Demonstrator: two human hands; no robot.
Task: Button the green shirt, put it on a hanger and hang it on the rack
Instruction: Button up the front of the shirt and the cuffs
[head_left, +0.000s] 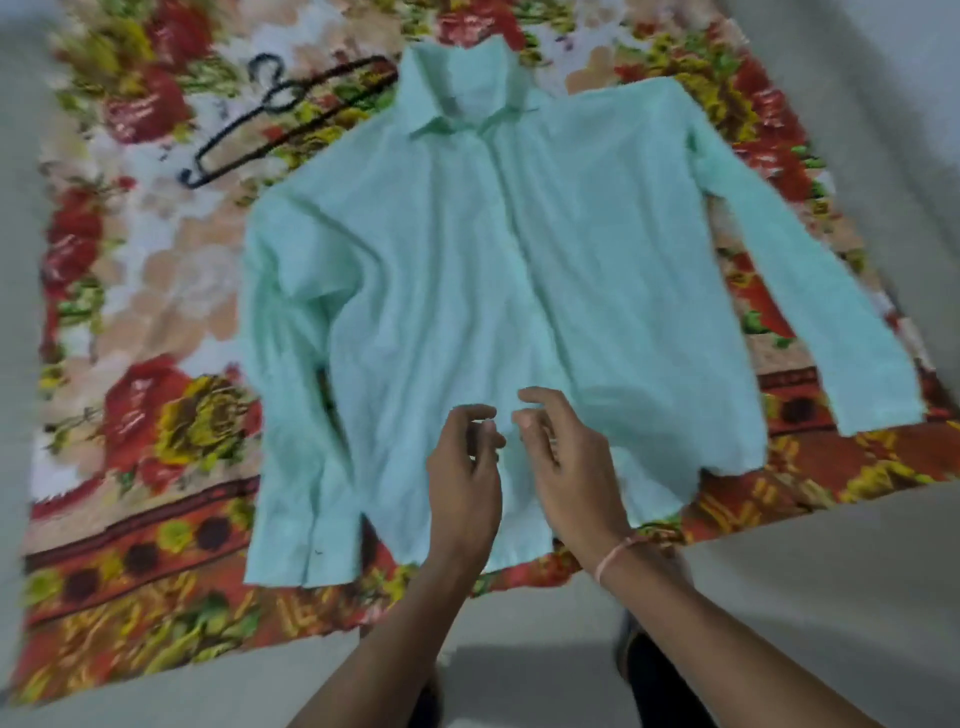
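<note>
The light green long-sleeved shirt (467, 291) lies flat and face up on a flowered cloth, collar at the far end, both sleeves spread down its sides. My left hand (465, 467) and my right hand (566, 457) hover side by side over the lower part of the front placket, fingers curled and apart, holding nothing that I can see. A thin cord is tied around my right wrist. A black hanger (280, 119) lies on the cloth beyond the shirt's left shoulder. The picture is blurred, so the buttons do not show.
The flowered red, yellow and white cloth (130, 322) covers the floor under the shirt. Pale grey floor (831, 597) surrounds it on the near side and at the right. No rack is in view.
</note>
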